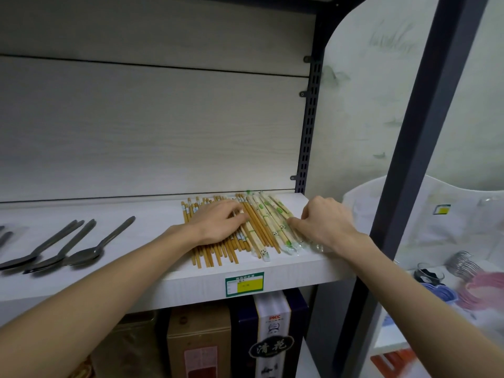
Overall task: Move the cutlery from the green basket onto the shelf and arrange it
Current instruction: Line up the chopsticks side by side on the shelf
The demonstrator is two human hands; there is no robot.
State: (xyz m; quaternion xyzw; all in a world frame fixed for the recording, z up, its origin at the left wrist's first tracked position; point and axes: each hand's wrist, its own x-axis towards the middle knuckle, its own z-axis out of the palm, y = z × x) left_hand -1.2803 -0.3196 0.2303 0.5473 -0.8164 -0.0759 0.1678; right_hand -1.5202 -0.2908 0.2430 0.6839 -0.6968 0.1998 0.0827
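Several brown bamboo chopsticks [215, 253] lie side by side on the white shelf [152, 271]. To their right lie paler chopsticks in clear wrappers [275, 230]. My left hand [218, 222] rests flat on the brown chopsticks, fingers spread. My right hand [324, 222] is at the right end of the shelf, its fingertips touching the wrapped chopsticks. Three dark metal spoons [81, 252] lie on the left part of the shelf. The green basket is not in view.
A dark slotted upright [308, 126] and a dark post [406, 170] stand to the right of the shelf. A price label [244, 284] is on the shelf's front edge. Boxes [199, 342] stand on the level below. Metal and pink items [480, 282] sit on a neighbouring shelf.
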